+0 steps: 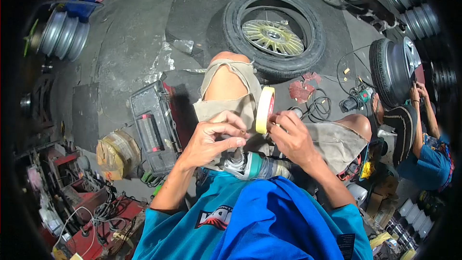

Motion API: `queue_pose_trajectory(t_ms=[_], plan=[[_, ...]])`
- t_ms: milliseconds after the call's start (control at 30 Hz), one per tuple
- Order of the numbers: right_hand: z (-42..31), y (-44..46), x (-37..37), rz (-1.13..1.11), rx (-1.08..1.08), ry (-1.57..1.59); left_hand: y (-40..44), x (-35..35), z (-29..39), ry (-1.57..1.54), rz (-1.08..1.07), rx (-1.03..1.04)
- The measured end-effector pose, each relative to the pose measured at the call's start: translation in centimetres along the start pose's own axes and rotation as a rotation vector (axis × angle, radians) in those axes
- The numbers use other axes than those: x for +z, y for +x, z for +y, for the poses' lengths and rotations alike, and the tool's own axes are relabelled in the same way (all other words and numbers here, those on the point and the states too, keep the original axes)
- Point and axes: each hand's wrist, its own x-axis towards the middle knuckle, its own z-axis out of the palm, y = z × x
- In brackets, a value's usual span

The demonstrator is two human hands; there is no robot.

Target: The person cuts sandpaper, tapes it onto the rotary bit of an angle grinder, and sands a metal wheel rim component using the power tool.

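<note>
In the head view, my right hand (292, 138) is closed on a roll of yellow masking tape (262, 111), which stands on edge above my lap. My left hand (216, 138) is just left of the roll, thumb and fingers curled together. Something small and brownish shows at its fingertips, too small to name. Below both hands a teal and silver power tool, seemingly an angle grinder (249, 164), lies in my lap, partly hidden by my shirt and hands.
Ahead, a tire (236, 50) lies around a yellowish wheel face (273, 37). An open tool case (153, 127) and taped round package (118, 155) stand left. At right, a person (426, 163) works on a wheel (397, 70) near a green grinder (356, 98). A cat (373, 10) walks behind.
</note>
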Motion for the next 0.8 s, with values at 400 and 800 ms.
queue_pose_trajectory(t_ms=[400, 800], plan=[[0.5, -0.6, 2.3, -0.095, -0.066, -0.026, 0.1, 0.2, -0.1, -0.093, -0.028, -0.041], [-1.2, 0.5, 1.3, -0.011, 0.251, 0.531, 0.3, 0.5, -0.7, -0.083, 0.017, -0.030]])
